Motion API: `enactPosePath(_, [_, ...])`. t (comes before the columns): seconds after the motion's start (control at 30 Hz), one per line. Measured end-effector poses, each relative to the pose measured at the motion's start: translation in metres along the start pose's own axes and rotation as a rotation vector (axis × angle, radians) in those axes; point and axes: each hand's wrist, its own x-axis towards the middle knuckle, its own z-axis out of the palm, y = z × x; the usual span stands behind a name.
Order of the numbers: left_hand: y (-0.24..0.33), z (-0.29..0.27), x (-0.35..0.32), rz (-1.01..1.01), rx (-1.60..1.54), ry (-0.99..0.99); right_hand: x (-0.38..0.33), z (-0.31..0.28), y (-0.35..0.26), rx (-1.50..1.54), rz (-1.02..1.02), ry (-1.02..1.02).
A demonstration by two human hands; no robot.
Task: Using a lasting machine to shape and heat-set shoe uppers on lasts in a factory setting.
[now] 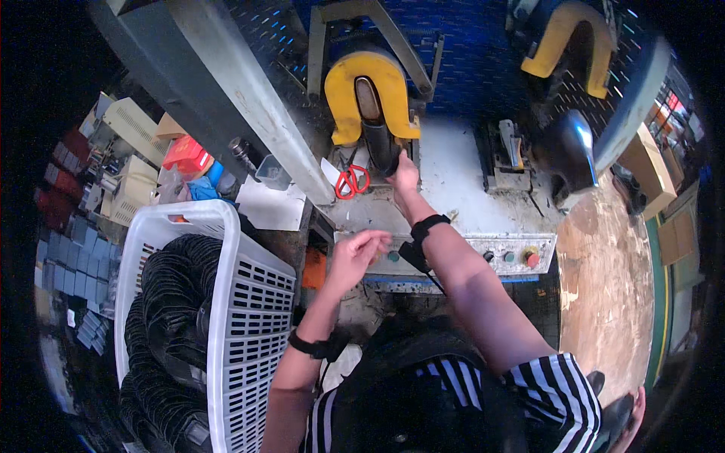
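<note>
My right hand (405,175) reaches forward and grips the near end of a black shoe (380,147). The shoe's far part lies inside the yellow U-shaped clamp (350,75) of a machine. Hovering over the left end of the control panel (476,248), my left hand (361,257) has its fingers loosely bent and apart, the tips a little blurred; no object shows in it. Red-handled scissors (352,182) lie on the machine bed, left of the shoe.
A white slatted basket (253,302) full of black shoe parts (177,302) stands at my left. To the right are a second yellow clamp (574,38), a shiny metal form (578,143) and a worn wooden board (604,287). Another person's hand (639,415) shows at lower right.
</note>
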Motion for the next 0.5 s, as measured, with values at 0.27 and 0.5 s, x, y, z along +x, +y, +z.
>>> enactPosePath(0.27, [0.023,-0.018,0.061,0.295,0.335,0.208,-0.131,-0.139,0.007,0.024,0.232,-0.529])
enactPosePath(0.5, [0.045,-0.016,0.125,0.522,0.815,0.542,-0.235,-0.287,0.04,-0.192,0.371,-0.14])
